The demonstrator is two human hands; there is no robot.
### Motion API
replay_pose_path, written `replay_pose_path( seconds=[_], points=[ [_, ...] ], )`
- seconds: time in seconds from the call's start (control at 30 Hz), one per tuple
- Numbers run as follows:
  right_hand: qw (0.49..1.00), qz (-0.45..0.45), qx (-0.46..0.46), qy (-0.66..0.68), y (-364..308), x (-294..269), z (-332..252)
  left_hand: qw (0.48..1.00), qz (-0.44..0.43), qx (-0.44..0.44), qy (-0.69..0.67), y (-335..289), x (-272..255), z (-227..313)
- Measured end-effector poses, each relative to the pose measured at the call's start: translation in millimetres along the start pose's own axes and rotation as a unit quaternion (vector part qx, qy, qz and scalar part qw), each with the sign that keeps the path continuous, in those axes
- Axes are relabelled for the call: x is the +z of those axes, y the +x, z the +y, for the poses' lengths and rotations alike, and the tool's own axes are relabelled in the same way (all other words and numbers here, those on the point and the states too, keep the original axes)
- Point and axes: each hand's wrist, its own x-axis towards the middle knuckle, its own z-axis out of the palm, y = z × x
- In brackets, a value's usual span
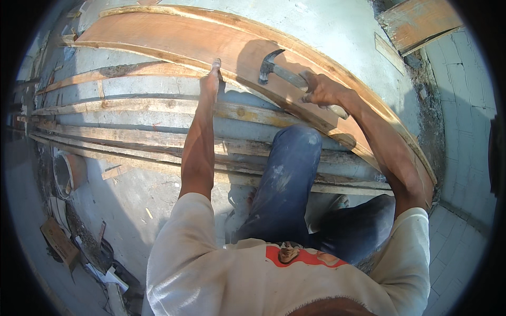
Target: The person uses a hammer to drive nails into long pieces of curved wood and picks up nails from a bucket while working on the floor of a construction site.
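Note:
A long plywood panel [158,36] with wooden strips along both long edges stretches across the upper part of the view. My left hand [211,79] grips its near edge strip [142,51], thumb on top and the other fingers mostly hidden. In my right hand [324,90] is a claw hammer [289,76], held around the handle. Its dark metal head points left, above the panel's surface, and the handle's end sticks out below my fist. The hammer's shadow and my hand's fall on the plywood.
Several long wooden battens [158,138] lie side by side beneath and nearer than the panel. A bucket [69,174] and a cardboard box [59,242] are at the left. A weathered board [419,22] sits at the upper right beside a block wall [464,105]. My bent knee [298,142] reaches over the battens.

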Motion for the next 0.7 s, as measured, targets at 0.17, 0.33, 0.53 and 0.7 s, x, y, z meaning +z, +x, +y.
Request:
replay_pose_path(
  seconds=[0.17, 0.33, 0.53, 0.7],
  points=[
    [0.993, -0.021, 0.107, -0.035, -72.6, -16.8, 36.5, 0.998, -0.044, -0.044, 0.032, -3.8, 5.1, 16.1],
    [0.972, 0.127, 0.065, 0.187, -166.4, 8.4, 63.2, 0.997, -0.022, -0.038, 0.068, 22.2, -0.4, 9.0],
    [0.872, 0.262, 0.036, 0.411, -172.0, 47.4, -10.7, 0.999, -0.004, -0.049, 0.024, -24.6, -6.5, 16.0],
    [0.907, 0.211, 0.001, 0.364, -107.7, 34.5, -41.3, 0.955, -0.274, -0.037, -0.109, -157.5, 21.9, 74.3]
  ],
)
